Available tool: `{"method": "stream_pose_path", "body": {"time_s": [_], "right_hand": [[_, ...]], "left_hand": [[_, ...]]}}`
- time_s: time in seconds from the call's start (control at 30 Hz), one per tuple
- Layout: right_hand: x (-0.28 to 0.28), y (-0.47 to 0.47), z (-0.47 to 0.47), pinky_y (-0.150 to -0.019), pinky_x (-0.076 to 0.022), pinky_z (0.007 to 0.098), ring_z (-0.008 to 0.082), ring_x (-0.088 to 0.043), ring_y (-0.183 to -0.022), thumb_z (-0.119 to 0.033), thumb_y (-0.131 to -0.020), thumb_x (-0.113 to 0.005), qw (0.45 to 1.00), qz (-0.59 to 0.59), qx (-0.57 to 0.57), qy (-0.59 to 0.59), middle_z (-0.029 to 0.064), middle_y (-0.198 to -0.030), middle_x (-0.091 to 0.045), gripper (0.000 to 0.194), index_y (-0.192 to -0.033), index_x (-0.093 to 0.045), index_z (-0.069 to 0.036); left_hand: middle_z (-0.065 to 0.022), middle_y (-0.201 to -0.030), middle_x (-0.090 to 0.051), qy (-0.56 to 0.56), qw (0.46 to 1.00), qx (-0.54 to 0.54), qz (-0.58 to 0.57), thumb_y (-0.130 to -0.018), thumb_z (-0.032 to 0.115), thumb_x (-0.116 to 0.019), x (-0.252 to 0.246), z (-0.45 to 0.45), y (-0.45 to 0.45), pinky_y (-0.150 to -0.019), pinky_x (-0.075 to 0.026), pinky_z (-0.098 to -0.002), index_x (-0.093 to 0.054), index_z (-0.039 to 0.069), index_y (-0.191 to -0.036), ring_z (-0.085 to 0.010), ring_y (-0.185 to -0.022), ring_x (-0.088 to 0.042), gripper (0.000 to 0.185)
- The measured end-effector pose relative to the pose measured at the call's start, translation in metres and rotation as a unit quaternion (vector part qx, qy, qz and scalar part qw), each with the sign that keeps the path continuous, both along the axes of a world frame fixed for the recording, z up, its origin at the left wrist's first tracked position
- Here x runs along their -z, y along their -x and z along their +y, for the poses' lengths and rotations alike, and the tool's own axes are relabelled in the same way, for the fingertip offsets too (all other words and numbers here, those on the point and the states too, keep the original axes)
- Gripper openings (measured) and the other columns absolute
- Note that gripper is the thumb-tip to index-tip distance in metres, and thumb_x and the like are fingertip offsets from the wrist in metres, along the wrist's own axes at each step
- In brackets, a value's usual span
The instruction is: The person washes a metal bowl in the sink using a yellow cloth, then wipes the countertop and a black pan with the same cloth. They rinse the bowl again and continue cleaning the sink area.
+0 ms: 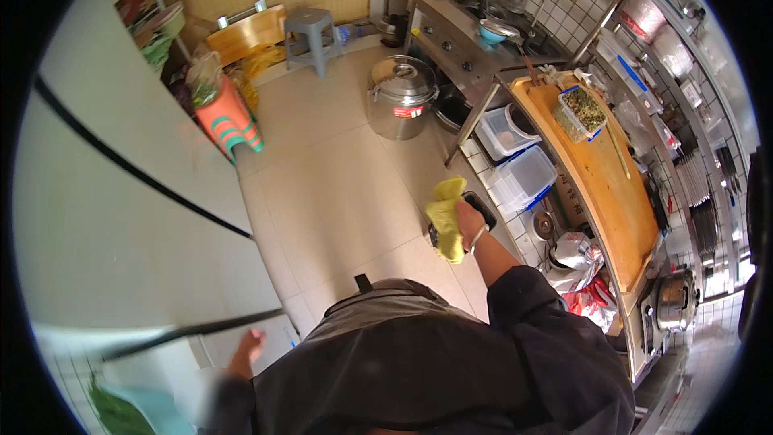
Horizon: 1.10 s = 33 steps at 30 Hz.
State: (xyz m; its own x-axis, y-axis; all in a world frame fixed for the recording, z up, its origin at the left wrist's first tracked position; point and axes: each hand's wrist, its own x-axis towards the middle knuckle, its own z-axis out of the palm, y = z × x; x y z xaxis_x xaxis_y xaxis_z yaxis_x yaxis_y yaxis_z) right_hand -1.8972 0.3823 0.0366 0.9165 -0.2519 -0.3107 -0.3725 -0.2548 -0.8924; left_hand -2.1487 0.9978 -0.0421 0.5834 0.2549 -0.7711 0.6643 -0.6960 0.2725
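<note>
A yellow cloth (447, 220) hangs from my right hand (470, 225), whose fingers are closed on it, out in front of my body over the tiled floor. The wrist wears a light bangle. Just beyond that hand a small black tray or container (481, 208) shows partly, its lower part hidden. My left hand (252, 341) is low at the left beside a white cabinet; it is small and slightly blurred, so its finger pose is not clear.
On the right runs a wooden worktop (616, 193) bearing a plastic box of chopped food (583, 112), with lidded boxes (525, 175) beneath. Ahead stand a large steel pot (403, 96), a grey stool (311, 24) and a stove counter (447, 42). Orange-green stools (223, 112) stand left, near a large white cabinet (145, 193).
</note>
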Motion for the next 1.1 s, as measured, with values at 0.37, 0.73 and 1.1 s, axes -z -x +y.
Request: {"method": "stream_pose_path", "body": {"time_s": [0.37, 0.73, 1.1], "right_hand": [[0.081, -0.074, -0.088, -0.082, -0.0449, 0.0408, 0.0335, -0.056, -0.101, -0.033, -0.081, -0.049, 0.881, 0.321, -0.082, 0.338, 0.0201, -0.11, -0.058, 0.04, -0.111, -0.054, -0.008], [0.049, -0.599, 0.127, -0.079, -0.0459, 0.0373, 0.0282, -0.058, -0.092, -0.021, -0.089, -0.042, 0.964, 0.065, 0.049, -0.254, 0.0155, -0.102, -0.06, 0.029, -0.105, -0.055, -0.002], [-0.059, -0.841, 0.22, -0.098, -0.0372, 0.0392, 0.0247, -0.05, -0.112, -0.028, -0.096, -0.03, 0.81, 0.041, 0.113, -0.574, 0.011, -0.121, -0.052, 0.04, -0.124, -0.044, -0.004]], "left_hand": [[-0.0078, -0.085, -0.06, 0.22, 0.894, 0.1, -0.377, -0.086, 0.02, -0.057, -0.057, -0.019, -0.537, -0.074, -0.045, -0.028, -0.051, 0.002, -0.116, -0.0156, -0.079, -0.055, 0.036], [-0.0057, -0.077, -0.053, 0.031, 0.991, -0.122, 0.039, -0.085, 0.029, -0.056, -0.011, 0.187, -0.537, -0.059, -0.044, -0.0352, -0.054, 0.006, -0.096, -0.0182, -0.071, -0.055, 0.027], [-0.004, -0.099, -0.055, 0.177, 0.975, 0.077, -0.112, -0.083, 0.036, -0.057, -0.084, 0.111, -1.119, -0.07, -0.042, -0.0317, -0.046, 0.007, -0.118, -0.0147, -0.085, -0.054, 0.047]]}}
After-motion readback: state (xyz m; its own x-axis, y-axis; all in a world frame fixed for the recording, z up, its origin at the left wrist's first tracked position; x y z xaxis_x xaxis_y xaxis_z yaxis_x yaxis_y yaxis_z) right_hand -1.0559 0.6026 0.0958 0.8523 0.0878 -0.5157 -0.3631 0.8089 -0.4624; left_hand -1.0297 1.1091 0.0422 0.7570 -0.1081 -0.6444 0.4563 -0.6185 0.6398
